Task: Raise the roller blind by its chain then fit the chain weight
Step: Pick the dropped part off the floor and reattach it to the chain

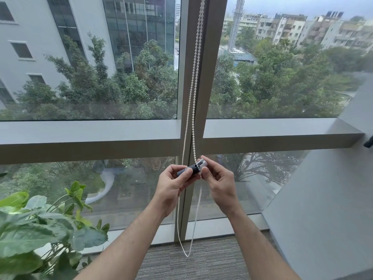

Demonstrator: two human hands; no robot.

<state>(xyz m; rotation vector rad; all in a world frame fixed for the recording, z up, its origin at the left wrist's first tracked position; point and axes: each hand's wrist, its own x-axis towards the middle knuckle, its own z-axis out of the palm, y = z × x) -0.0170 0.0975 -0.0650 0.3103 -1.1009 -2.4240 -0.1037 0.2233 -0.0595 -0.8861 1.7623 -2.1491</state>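
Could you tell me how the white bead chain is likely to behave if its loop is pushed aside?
The bead chain is probably floppy: its loop sags in a slack curve near the carpet. It likely swings freely, since it hangs unanchored below the left hand and right hand.

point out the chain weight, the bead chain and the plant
chain weight (192, 170), head view, dark body between the hands
bead chain (194, 85), head view, strands along the window frame
plant (30, 225), head view, large leaf at lower left

Both hands, left (171, 183) and right (219, 181), pinch the chain weight (191, 169) against the bead chain (192, 102)
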